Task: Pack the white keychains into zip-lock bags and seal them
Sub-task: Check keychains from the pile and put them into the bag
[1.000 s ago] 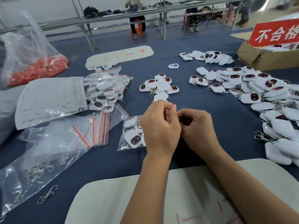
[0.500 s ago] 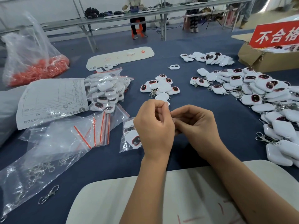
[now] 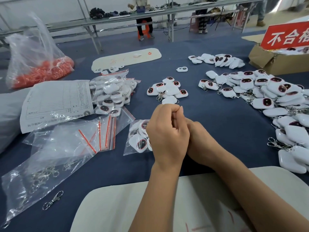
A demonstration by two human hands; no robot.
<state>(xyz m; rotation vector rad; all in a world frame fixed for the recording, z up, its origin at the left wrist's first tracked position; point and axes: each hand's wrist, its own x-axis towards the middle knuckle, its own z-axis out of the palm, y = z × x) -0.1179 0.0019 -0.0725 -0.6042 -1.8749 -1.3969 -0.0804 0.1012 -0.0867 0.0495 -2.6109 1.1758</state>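
The left hand [image 3: 167, 131] has been raised over the right hand [image 3: 199, 141] above the filled bag [image 3: 138, 139] (sealing apparently underway); what either grip holds cannot be told

Both forearms reach in from near edge, bare, converging at middle. Left hand [image 3: 167, 131] in front, back toward camera, fingers curled, fingertips pinched at top (contents not visible). Right hand [image 3: 201, 141] tucked behind left, touching it, fingers hidden.
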